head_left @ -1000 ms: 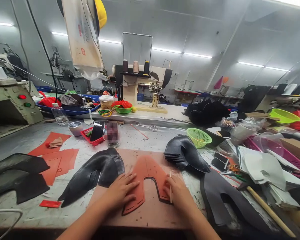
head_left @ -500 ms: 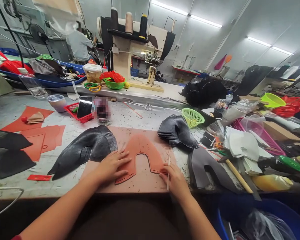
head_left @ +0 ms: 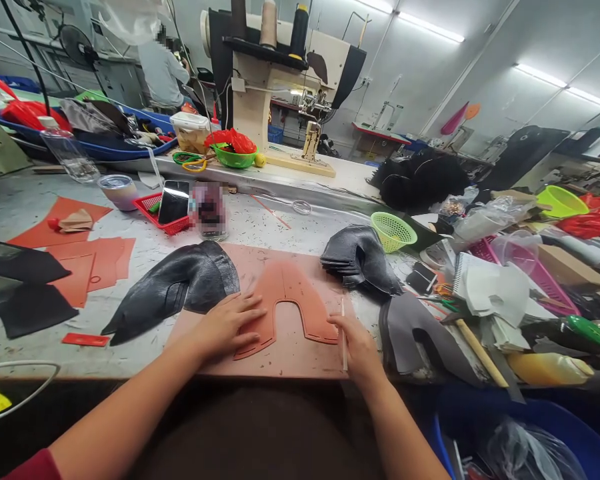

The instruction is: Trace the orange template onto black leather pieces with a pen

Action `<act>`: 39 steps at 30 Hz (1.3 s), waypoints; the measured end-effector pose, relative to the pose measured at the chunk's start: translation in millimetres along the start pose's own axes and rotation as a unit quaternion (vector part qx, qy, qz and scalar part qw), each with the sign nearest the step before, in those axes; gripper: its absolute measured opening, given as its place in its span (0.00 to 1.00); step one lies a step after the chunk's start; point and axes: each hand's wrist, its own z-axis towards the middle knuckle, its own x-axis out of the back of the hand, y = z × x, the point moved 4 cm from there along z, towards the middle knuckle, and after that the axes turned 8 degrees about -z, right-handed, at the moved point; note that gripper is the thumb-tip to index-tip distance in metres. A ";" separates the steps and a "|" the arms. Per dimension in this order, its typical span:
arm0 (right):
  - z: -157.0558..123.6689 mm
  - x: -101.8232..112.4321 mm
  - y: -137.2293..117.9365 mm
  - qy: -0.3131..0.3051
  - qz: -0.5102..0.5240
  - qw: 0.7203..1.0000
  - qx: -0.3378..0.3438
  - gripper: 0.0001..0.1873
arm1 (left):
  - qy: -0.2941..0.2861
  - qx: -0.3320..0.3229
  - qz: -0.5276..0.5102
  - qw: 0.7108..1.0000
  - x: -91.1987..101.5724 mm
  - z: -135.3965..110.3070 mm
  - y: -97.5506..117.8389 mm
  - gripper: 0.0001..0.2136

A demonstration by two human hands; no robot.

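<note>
My left hand point(head_left: 230, 327) lies flat with its fingers stretched over the left leg of an orange U-shaped pattern piece point(head_left: 285, 283). That piece rests on a pinkish-brown board point(head_left: 290, 363). In my right hand point(head_left: 361, 348) is a thin, pale pen-like stick point(head_left: 344, 337), held nearly upright beside the pattern's right leg; its exact kind is unclear. Shaped black leather pieces point(head_left: 200, 277) lie left of the board, close to my left hand. A stack of black leather pieces point(head_left: 353, 250) sits at the board's upper right, with grey U-shaped pieces point(head_left: 413, 333) near my right hand.
A sewing machine point(head_left: 280, 87) stands behind the bench. A red basket point(head_left: 173, 225) with a phone, a cup point(head_left: 117, 192) and a bottle point(head_left: 67, 150) sit back left. At right are a green basket point(head_left: 393, 232), a wooden-handled hammer point(head_left: 480, 353) and a yellow bottle point(head_left: 550, 368). Another person sits far back.
The view has shifted slightly. My right hand has drawn a little away from the pattern's right leg, still with the stick. My left hand stays on the pattern.
</note>
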 end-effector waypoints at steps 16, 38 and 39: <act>29.2 -73.6 -111.2 -0.284 0.182 0.939 0.062 0.09 | -0.025 0.011 0.021 0.999 -0.4 0.8 4.5 0.21; -15.5 -19.0 15.0 -0.067 -0.015 0.996 -0.057 0.08 | -0.072 -0.093 0.013 0.993 -18.1 96.6 62.3 0.21; -15.1 -18.2 15.3 -0.065 -0.013 0.996 -0.057 0.08 | -0.072 -0.096 0.008 0.993 -21.8 97.1 61.0 0.21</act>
